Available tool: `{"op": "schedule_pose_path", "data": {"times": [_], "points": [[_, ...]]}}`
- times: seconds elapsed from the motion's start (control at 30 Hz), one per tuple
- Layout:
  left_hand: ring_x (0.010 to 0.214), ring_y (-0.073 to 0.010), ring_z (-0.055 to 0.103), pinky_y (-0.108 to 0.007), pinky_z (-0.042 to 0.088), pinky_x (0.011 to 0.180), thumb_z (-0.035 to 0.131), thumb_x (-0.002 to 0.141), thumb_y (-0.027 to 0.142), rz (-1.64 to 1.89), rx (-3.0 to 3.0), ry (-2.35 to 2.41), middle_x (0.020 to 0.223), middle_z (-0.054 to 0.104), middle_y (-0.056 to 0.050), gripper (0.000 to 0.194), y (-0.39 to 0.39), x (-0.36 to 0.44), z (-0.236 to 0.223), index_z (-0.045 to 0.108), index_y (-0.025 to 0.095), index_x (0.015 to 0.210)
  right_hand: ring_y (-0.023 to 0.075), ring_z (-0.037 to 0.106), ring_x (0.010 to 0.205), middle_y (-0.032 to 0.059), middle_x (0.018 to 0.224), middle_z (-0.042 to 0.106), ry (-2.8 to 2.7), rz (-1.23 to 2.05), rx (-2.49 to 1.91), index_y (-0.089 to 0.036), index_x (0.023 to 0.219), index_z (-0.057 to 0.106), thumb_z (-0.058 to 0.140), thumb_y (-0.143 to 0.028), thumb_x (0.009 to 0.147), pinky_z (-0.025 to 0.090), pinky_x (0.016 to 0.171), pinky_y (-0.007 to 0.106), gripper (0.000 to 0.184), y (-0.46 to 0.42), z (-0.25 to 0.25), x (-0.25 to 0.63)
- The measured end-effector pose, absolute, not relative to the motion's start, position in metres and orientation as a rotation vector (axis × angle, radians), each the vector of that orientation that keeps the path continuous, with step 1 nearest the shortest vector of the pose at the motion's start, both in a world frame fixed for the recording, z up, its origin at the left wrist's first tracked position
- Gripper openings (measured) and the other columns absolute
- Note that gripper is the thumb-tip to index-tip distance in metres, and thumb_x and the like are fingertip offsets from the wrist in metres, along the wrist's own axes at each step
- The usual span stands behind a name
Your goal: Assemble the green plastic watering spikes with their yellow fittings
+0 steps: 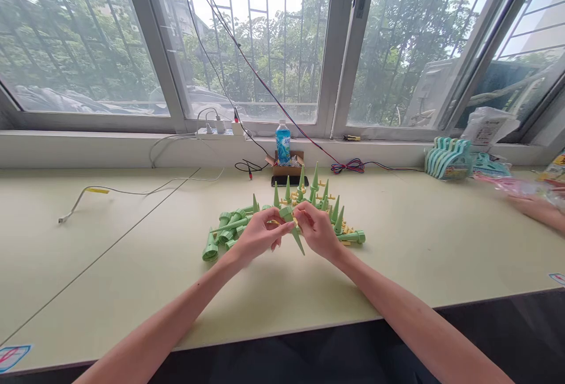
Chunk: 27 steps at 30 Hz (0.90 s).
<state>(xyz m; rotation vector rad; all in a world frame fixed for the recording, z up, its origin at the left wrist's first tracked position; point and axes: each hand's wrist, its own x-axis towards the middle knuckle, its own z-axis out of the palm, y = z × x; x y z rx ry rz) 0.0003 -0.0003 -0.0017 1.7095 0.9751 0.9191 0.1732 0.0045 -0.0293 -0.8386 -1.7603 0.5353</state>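
Note:
Both my hands meet over the middle of the pale table [132, 266]. My left hand [258, 237] and my right hand [316, 229] are closed together on one green plastic spike [295, 232], its pointed tip slanting down toward me. A small yellow piece seems to sit at the spike's head between my fingers, partly hidden. Behind and around my hands lies a pile of the same green spikes [225, 228], some lying flat at the left, some standing tip up [315, 181] at the back, with small yellow parts [329, 198] scattered among them.
A water bottle [283, 142] stands by a small cardboard box [286, 167] and a dark phone at the window sill. Cables [145, 186] run over the left of the table. At the right are a teal stack [445, 157], plastic bags, and another person's hand [536, 207].

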Motion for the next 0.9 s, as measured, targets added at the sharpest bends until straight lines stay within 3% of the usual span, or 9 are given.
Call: {"op": "schedule_pose_path", "data": {"times": [0.13, 0.9], "points": [[0.049, -0.0068, 0.049, -0.019, 0.037, 0.041, 0.071, 0.074, 0.038, 0.969, 1.751, 0.978, 0.072, 0.054, 0.003, 0.029, -0.002, 0.001, -0.001, 0.05, 0.018, 0.078, 0.0086, 0.029, 0.051, -0.005, 0.059, 0.036, -1.756, 0.552, -0.837, -0.02, 0.079, 0.045, 0.041, -0.035, 0.096, 0.025, 0.049, 0.022, 0.023, 0.004, -0.03, 0.173], [0.054, -0.0057, 0.041, -0.018, 0.04, 0.049, 0.065, 0.079, 0.026, 1.263, 2.303, 1.056, 0.072, 0.044, 0.004, 0.018, 0.002, 0.004, -0.013, 0.049, 0.019, 0.076, 0.0087, 0.028, 0.049, -0.0057, 0.055, 0.035, -1.726, 0.626, -0.857, -0.019, 0.075, 0.047, 0.043, -0.04, 0.094, 0.024, 0.047, 0.022, 0.028, 0.005, -0.03, 0.173]]}}
